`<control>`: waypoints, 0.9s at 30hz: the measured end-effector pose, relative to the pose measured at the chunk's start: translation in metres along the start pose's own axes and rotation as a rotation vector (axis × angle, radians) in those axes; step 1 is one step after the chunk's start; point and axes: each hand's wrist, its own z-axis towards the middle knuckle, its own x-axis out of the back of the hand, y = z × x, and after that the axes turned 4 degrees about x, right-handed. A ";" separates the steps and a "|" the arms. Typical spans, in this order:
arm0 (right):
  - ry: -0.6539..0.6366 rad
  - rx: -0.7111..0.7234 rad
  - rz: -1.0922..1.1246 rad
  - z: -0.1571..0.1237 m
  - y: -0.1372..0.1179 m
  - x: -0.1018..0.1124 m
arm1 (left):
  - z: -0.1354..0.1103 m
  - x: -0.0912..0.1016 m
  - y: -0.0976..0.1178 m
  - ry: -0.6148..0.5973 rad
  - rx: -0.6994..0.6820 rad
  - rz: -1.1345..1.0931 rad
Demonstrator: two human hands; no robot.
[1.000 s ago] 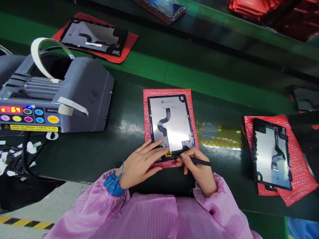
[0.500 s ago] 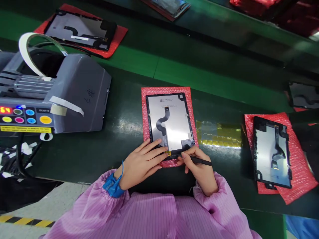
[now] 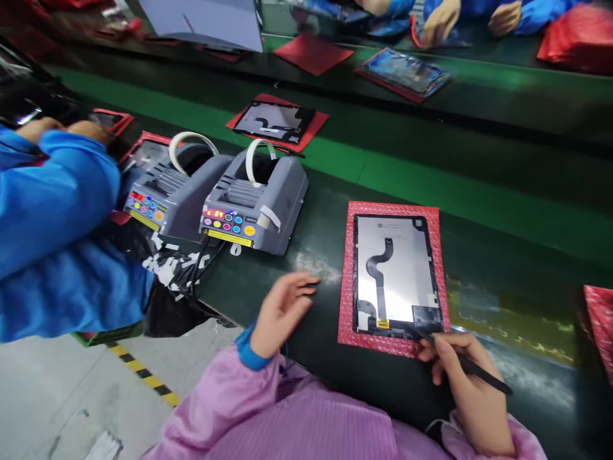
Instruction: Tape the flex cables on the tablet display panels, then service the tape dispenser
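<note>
A tablet screen assembly [image 3: 407, 281] lies back side up on a red bubble-wrap bag [image 3: 345, 287] in front of me. A dark ribbon cable [image 3: 376, 265] curves down its silvery back to a yellow connector patch [image 3: 382, 324] near the lower edge. My left hand [image 3: 282, 310] hovers left of the bag, touching nothing, its fingers loosely bent and apart from the thumb. A blue band circles that wrist. In my right hand [image 3: 472, 377] are slim black tweezers [image 3: 481, 372], pinched between thumb and fingers. Their tip points at the screen's lower right corner.
Two grey tape dispensers [image 3: 258, 211] [image 3: 177, 198] stand to the left, with tape scraps [image 3: 167, 268] below. Another screen [image 3: 275, 121] lies behind them. A co-worker's blue sleeve [image 3: 57, 198] is far left; other people's hands [image 3: 440, 22] are across the bench. Yellow film strips [image 3: 517, 319] lie right.
My left hand has lifted off the ribbon cable's lower end and moved left, away from the screen. The view has swung left. My right hand still holds the tweezers by the lower edge.
</note>
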 end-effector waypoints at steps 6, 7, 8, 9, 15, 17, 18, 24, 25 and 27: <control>-0.058 0.037 -0.081 0.005 0.002 0.002 | 0.022 0.064 0.006 0.602 0.204 -0.448; -0.057 0.037 -0.080 0.006 0.003 0.002 | 0.027 0.068 0.009 0.606 0.221 -0.432; -0.058 0.039 -0.077 0.006 0.004 0.002 | 0.032 0.070 0.013 0.612 0.230 -0.405; -0.060 0.043 -0.068 0.005 0.005 0.002 | 0.035 0.071 0.016 0.619 0.229 -0.380; -0.078 0.185 0.159 -0.003 -0.006 -0.008 | 0.027 0.051 0.032 0.465 0.234 -0.518; -0.146 0.244 0.175 -0.005 -0.023 -0.020 | 0.016 0.027 0.039 0.295 0.245 -0.620; -0.187 0.263 0.169 -0.005 -0.032 -0.028 | 0.010 0.013 0.042 0.196 0.258 -0.663; -0.319 0.212 0.285 0.006 -0.078 -0.068 | -0.012 -0.057 0.049 -0.177 0.305 -0.674; -0.325 0.201 0.291 0.008 -0.081 -0.070 | -0.013 -0.061 0.047 -0.196 0.307 -0.658; -0.328 0.180 0.290 0.011 -0.086 -0.068 | -0.013 -0.066 0.045 -0.231 0.304 -0.628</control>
